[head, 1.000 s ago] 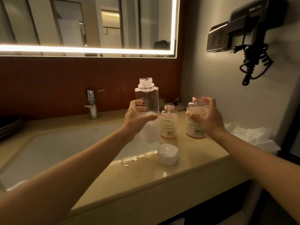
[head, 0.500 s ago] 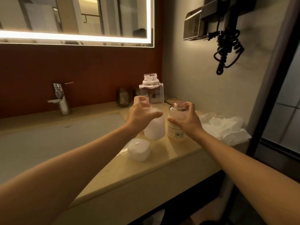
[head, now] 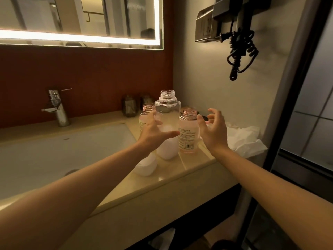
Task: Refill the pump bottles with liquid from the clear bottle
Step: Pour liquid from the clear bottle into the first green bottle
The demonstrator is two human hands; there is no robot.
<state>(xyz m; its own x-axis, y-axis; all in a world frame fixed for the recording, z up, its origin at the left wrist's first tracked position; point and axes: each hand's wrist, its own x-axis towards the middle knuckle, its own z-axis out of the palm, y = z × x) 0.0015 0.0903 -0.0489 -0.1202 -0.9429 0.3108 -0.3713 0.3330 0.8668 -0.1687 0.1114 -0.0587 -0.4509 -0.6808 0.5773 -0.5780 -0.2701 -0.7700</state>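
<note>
The tall clear bottle point(head: 168, 112) stands uncapped on the counter, its lower half cloudy white. My left hand point(head: 154, 132) holds it from the left, thumb lying across its front. A pink labelled pump bottle point(head: 188, 136) without its pump stands just to the right, touching or nearly touching the clear one. My right hand point(head: 213, 129) hovers beside it with fingers spread, holding nothing. A second open pink bottle point(head: 146, 114) stands behind my left hand, partly hidden. A white cap point(head: 146, 166) lies on the counter under my left forearm.
The sink basin point(head: 63, 159) fills the left, with a chrome tap point(head: 58, 107) behind it. Crumpled white tissue point(head: 246, 139) lies at the counter's right end. Two dark glasses point(head: 129, 105) stand by the back wall. A hairdryer with coiled cord point(head: 239, 46) hangs on the right wall.
The view swung right. My right hand set the right pink bottle down beside the clear bottle and let go, opening its fingers. The clear bottle came down onto the counter.
</note>
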